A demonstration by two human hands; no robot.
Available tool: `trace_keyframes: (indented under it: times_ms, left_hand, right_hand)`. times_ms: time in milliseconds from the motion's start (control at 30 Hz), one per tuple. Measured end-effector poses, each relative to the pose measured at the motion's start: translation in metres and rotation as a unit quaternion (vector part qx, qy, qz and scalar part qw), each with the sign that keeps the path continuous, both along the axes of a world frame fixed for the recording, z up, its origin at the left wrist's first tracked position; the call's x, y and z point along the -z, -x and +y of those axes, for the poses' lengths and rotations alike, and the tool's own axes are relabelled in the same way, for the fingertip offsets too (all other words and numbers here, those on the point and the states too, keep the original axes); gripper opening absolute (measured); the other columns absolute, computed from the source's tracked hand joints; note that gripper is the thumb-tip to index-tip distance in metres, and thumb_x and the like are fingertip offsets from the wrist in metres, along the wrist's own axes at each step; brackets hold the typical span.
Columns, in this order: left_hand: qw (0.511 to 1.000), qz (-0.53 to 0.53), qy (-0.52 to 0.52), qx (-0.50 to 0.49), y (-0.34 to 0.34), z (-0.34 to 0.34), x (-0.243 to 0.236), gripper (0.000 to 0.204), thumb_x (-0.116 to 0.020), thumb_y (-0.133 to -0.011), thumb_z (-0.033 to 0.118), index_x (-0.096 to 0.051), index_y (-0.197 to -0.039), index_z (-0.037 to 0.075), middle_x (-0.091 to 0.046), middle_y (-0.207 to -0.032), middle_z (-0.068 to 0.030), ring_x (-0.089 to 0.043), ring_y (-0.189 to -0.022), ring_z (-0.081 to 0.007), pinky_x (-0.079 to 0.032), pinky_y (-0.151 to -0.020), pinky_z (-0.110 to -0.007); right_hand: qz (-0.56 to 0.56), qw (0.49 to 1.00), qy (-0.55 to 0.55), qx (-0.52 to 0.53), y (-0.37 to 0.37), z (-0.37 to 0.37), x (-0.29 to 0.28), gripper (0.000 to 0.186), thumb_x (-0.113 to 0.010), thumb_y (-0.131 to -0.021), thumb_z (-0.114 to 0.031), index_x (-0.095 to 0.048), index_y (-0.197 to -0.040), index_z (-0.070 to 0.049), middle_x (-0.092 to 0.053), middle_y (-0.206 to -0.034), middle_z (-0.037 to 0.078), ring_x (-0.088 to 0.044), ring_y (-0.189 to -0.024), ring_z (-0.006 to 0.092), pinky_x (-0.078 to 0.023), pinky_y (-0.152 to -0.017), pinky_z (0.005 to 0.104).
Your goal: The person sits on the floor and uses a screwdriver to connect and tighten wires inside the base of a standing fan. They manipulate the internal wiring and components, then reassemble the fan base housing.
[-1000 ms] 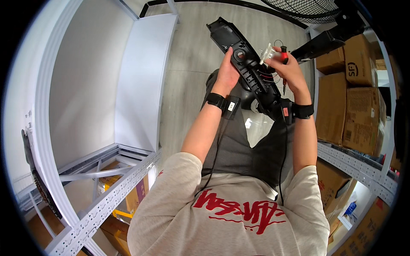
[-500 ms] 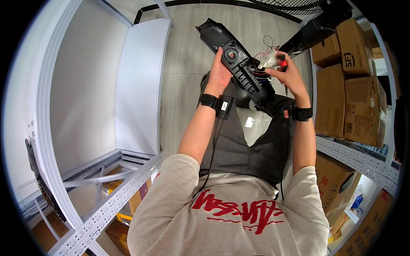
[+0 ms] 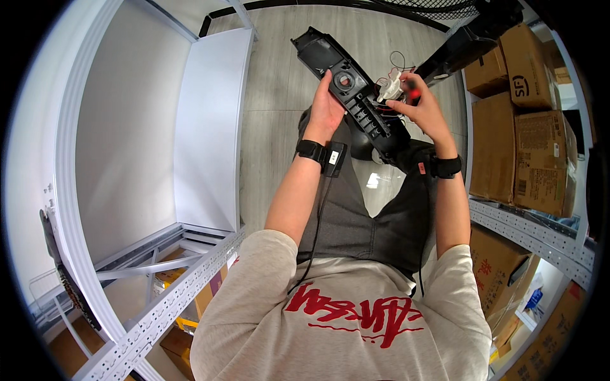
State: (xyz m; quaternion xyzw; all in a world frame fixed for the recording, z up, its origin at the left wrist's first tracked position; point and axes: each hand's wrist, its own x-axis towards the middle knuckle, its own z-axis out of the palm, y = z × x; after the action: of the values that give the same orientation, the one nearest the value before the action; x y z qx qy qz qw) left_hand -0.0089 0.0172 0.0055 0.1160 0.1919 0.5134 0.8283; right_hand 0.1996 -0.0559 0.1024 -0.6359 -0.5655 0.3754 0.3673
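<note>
Black housing point(image 3: 357, 100) is up over the knees, approx. mid-gap between the hands, held off the floor point(image 3: 274, 66) w/ its ribbed, hollow side facing up — prob. so the inside can be seen and got at. Long axis runs diagonally: wide, squared end points up-left, away from the body; other end points down-right, toward the right knee, over a dark rounded part point(image 3: 361, 150) (can't tell if they touch). A round hole sits approx. midway along, then a row of small round bits toward the lower end.

L hand point(image 3: 326, 114) grips the housing's left edge, thumb on top, fingers wrapped below — looks like a steadying hold, leaving the R side free. R hand point(image 3: 424, 114) pinches a white plastic part point(image 3: 389, 87) betw. thumb and fingers, just beside the housing's right edge; a red-ended tool point(image 3: 414, 93) is tucked in the same palm, prob. to save putting it down. Thin wires point(image 3: 398, 61) loop around the white part, which may be why it's kept close; where they end isn't clear.

Further out: black column point(image 3: 454, 56) leaning in from upper right, cardboard boxes point(image 3: 492, 149) on the right-hand rack, white panel point(image 3: 213, 127) on the left.
</note>
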Motion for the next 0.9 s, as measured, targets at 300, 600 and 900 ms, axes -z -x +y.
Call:
trace_keyframes:
  times_ms: [300,600,900]
  left_hand:
    - [1.000,-0.004,0.004,0.002,0.001,0.001,0.001,0.040,-0.053,-0.103,0.034,-0.053,-0.131,0.005,-0.064,-0.126,-0.0099,-0.059,-0.119,-0.0263,-0.043,-0.107,-0.044]
    - [1.000,-0.002,0.001,0.006,0.001,0.000,-0.001,0.042,-0.054,-0.103,0.034,-0.051,-0.134,0.005,-0.062,-0.128,-0.0101,-0.058,-0.120,-0.0262,-0.043,-0.108,-0.044]
    - [1.000,0.000,-0.003,0.017,0.000,-0.002,-0.003,0.042,-0.057,-0.102,0.034,-0.053,-0.131,0.004,-0.064,-0.125,-0.0097,-0.060,-0.116,-0.0248,-0.045,-0.105,-0.042]
  right_hand:
    - [0.125,0.992,0.008,-0.002,-0.001,-0.007,0.011,0.066,-0.086,-0.076,-0.015,-0.048,-0.130,-0.014,-0.059,-0.081,-0.004,-0.049,-0.066,0.0036,-0.036,-0.051,0.0209]
    - [0.157,0.987,0.033,0.009,-0.009,-0.008,0.016,0.064,-0.085,-0.079,-0.015,-0.048,-0.131,-0.015,-0.058,-0.086,-0.006,-0.046,-0.065,0.0017,-0.030,-0.049,0.0197]
    - [0.101,0.994,-0.046,-0.015,0.009,0.005,0.022,0.055,-0.085,-0.081,-0.022,-0.058,-0.127,-0.010,-0.066,-0.102,0.000,-0.057,-0.079,0.0073,-0.046,-0.065,0.0241]
